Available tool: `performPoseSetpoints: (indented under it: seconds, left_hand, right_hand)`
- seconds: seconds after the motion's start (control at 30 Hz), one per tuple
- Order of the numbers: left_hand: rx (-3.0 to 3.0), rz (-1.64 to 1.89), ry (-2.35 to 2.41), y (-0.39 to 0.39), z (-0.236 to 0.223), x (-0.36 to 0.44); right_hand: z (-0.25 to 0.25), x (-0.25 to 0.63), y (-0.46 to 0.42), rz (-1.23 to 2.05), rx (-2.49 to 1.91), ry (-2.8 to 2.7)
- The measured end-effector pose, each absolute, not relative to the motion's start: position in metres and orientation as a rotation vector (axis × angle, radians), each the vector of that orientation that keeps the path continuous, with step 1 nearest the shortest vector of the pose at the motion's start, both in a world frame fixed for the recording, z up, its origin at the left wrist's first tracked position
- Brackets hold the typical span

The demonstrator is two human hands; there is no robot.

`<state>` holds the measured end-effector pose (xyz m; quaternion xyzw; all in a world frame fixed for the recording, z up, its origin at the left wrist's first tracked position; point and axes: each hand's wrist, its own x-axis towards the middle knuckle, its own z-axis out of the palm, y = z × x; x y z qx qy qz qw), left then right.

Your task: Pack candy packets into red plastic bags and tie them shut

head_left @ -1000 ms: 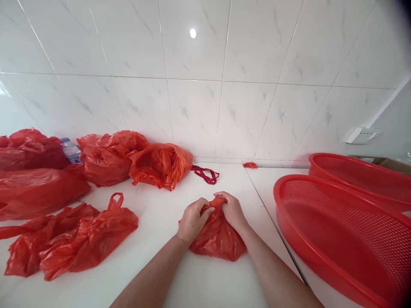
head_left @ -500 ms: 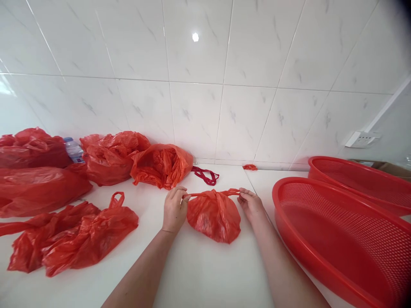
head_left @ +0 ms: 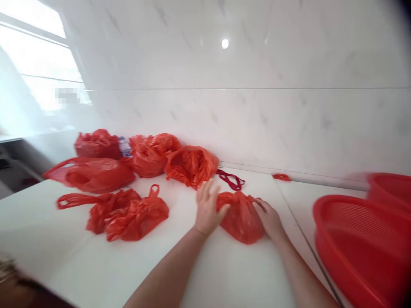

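Handling of a red plastic bag [head_left: 242, 222] is judged to be the step in hand. The bag is found on the tabletop [head_left: 221, 280], between the two hands, its top gathered. The left hand [head_left: 207, 209] is raised beside it, the fingers spread apart and blurred, the thumb overlapping the bag's edge; whether contact is made cannot be told. The right hand [head_left: 269, 219] is laid along the bag's upper right side; whether its fingers are clamped on the film cannot be told. For any controlled move, a firm hold on the gathered top would be called for, as the film is judged thin and slippery.

The tabletop is noted as white, crossed by a dark seam on the right. Beyond the seam, a red basket [head_left: 330, 202] is placed, with a second basket [head_left: 390, 182] behind. On the left, knotted red bags [head_left: 138, 218] are lying; along the wall [head_left: 257, 119] an open red bag [head_left: 192, 164] and a bottle [head_left: 124, 147] are seen. The wall is finished in pale, veined tile, and the room is lit from a bright window [head_left: 41, 64] at the left.
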<state>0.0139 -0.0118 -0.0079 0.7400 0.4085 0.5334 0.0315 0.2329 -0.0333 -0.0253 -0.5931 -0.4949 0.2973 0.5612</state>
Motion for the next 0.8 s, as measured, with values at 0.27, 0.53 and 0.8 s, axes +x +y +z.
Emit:
performPoseSetpoints:
  seconds: [0.27,0.53,0.8]
  left_hand:
    - [2.534,0.958,1.144,-0.028,-0.010,0.030]
    - [2.382,1.313,1.518,-0.032,0.038,-0.027]
    - [1.774,1.816,2.329,-0.048,0.108,-0.160]
  right_hand:
    - [-0.025,0.227,-0.033,0.977,-1.459,-1.423]
    - [-0.027,0.243,-0.029,0.876,-1.695,-1.187]
    - [-0.031,0.236,-0.023,0.794,-1.899,-1.442]
